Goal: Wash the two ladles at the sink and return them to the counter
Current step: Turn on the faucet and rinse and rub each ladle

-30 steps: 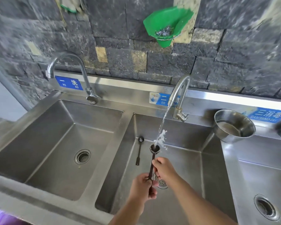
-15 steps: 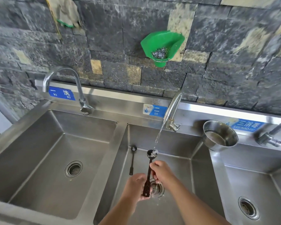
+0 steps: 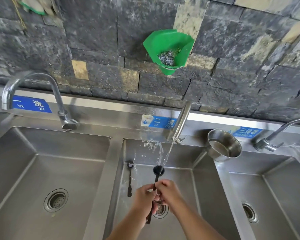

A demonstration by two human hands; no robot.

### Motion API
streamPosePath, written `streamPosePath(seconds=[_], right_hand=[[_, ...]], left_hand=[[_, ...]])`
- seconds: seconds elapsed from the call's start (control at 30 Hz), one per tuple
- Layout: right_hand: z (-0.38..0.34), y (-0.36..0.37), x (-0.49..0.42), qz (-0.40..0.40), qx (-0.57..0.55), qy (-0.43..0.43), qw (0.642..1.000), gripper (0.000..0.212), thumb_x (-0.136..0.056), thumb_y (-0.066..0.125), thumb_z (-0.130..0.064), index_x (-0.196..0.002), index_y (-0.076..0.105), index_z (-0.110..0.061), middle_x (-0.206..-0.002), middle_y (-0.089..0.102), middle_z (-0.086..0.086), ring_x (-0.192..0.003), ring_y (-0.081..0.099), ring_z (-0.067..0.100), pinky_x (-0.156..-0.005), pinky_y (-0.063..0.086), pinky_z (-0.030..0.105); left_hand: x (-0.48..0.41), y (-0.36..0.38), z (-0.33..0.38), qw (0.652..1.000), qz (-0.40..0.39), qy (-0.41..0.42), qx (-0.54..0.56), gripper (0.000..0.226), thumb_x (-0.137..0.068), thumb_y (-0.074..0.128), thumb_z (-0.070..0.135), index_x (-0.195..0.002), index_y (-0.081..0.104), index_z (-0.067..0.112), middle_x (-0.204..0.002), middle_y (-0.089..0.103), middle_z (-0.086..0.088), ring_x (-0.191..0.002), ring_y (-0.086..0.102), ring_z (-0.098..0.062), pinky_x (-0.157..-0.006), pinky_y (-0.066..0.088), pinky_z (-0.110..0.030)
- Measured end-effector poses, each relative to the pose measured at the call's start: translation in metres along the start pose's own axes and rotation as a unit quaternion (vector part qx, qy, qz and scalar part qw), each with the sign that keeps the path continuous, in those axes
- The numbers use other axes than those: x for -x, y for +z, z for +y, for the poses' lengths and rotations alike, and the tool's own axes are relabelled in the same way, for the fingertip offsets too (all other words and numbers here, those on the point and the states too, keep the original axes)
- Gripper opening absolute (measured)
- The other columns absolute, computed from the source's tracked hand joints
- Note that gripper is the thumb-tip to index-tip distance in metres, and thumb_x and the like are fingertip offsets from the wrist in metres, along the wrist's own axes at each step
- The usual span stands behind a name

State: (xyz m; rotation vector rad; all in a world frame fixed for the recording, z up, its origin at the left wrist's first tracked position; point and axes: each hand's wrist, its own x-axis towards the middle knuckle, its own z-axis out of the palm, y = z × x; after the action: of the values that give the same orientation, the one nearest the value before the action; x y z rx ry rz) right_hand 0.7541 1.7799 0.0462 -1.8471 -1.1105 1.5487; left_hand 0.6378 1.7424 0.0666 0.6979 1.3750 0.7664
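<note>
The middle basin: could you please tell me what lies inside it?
In the basin, a dark ladle lies at the left. The left hand and right hand hold the second ladle under the running tap. They cover part of the drain.

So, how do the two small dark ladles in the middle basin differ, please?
The small dark ladle under the tap stream is gripped by the left hand and right hand; the other small dark ladle lies untouched near the basin's left wall. Water strikes the held ladle's bowl; the lying one is left of the stream. Both are slim, bowls toward the wall.
</note>
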Motion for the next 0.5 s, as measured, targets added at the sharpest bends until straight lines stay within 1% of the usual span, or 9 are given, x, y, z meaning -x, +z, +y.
streamPosePath(seconds=[0.07, 0.1, 0.2, 0.27, 0.33, 0.4, 0.5], right_hand=[[-0.001, -0.001, -0.005, 0.012, -0.021, 0.018, 1.000, 0.009, -0.094, 0.060, -0.016, -0.089, 0.063, -0.010, -0.067, 0.060, 0.006, -0.048, 0.054, 0.017, -0.041, 0.040, 0.023], [-0.003, -0.002, -0.008, 0.017, -0.037, 0.028, 0.999, 0.008, -0.094, 0.061, -0.018, -0.095, 0.062, -0.010, -0.073, 0.062, 0.007, -0.052, 0.058, 0.018, -0.043, 0.043, 0.024], [-0.014, -0.007, -0.019, 0.025, -0.091, 0.043, 0.995, 0.018, -0.096, 0.060, -0.021, -0.112, 0.056, -0.016, -0.094, 0.066, 0.014, -0.068, 0.064, 0.021, -0.049, 0.051, 0.026], [-0.027, -0.013, -0.026, 0.011, -0.124, 0.040, 0.991, 0.020, -0.099, 0.056, -0.019, -0.119, 0.055, -0.019, -0.103, 0.066, 0.016, -0.073, 0.066, 0.022, -0.051, 0.053, 0.028], [-0.039, -0.018, -0.032, -0.019, -0.142, 0.038, 0.989, 0.024, -0.099, 0.053, -0.012, -0.121, 0.056, -0.020, -0.099, 0.067, 0.015, -0.071, 0.065, 0.021, -0.053, 0.052, 0.029], [-0.047, -0.020, -0.037, -0.050, -0.130, 0.037, 0.990, 0.028, -0.097, 0.051, -0.003, -0.119, 0.061, -0.018, -0.092, 0.068, 0.013, -0.066, 0.062, 0.018, -0.053, 0.049, 0.027], [-0.051, -0.022, -0.044, -0.084, -0.097, 0.035, 0.991, 0.031, -0.096, 0.049, 0.006, -0.116, 0.066, -0.010, -0.083, 0.066, 0.013, -0.055, 0.051, 0.014, -0.044, 0.041, 0.022]], left_hand=[[-0.001, -0.002, 0.001, 1.000, 0.003, 0.008, -0.008, 0.043, -0.091, 0.035, -0.012, -0.111, 0.067, 0.010, -0.069, 0.060, -0.017, -0.038, 0.044, -0.021, -0.036, 0.034, -0.025], [-0.002, -0.004, 0.001, 1.000, 0.007, 0.014, -0.012, 0.044, -0.091, 0.036, -0.011, -0.111, 0.067, 0.013, -0.071, 0.061, -0.018, -0.038, 0.045, -0.020, -0.035, 0.035, -0.025], [-0.002, -0.006, 0.002, 1.000, 0.008, 0.024, -0.018, 0.041, -0.094, 0.040, -0.008, -0.117, 0.064, 0.016, -0.072, 0.061, -0.017, -0.038, 0.047, -0.019, -0.036, 0.038, -0.026], [-0.001, -0.007, 0.002, 0.999, 0.010, 0.025, -0.019, 0.039, -0.095, 0.044, -0.006, -0.119, 0.062, 0.019, -0.073, 0.063, -0.017, -0.040, 0.048, -0.018, -0.037, 0.040, -0.027], [0.002, -0.009, 0.003, 0.999, 0.012, 0.029, -0.032, 0.040, -0.095, 0.045, -0.006, -0.121, 0.062, 0.018, -0.073, 0.065, -0.016, -0.041, 0.050, -0.018, -0.039, 0.042, -0.028], [0.005, -0.010, 0.004, 0.998, 0.011, 0.035, -0.050, 0.040, -0.095, 0.046, -0.006, -0.125, 0.061, 0.016, -0.073, 0.067, -0.014, -0.042, 0.052, -0.019, -0.039, 0.043, -0.028], [0.007, -0.007, 0.006, 0.997, 0.012, 0.037, -0.061, 0.039, -0.096, 0.047, -0.004, -0.129, 0.059, 0.014, -0.074, 0.069, -0.015, -0.044, 0.053, -0.020, -0.039, 0.045, -0.028]])
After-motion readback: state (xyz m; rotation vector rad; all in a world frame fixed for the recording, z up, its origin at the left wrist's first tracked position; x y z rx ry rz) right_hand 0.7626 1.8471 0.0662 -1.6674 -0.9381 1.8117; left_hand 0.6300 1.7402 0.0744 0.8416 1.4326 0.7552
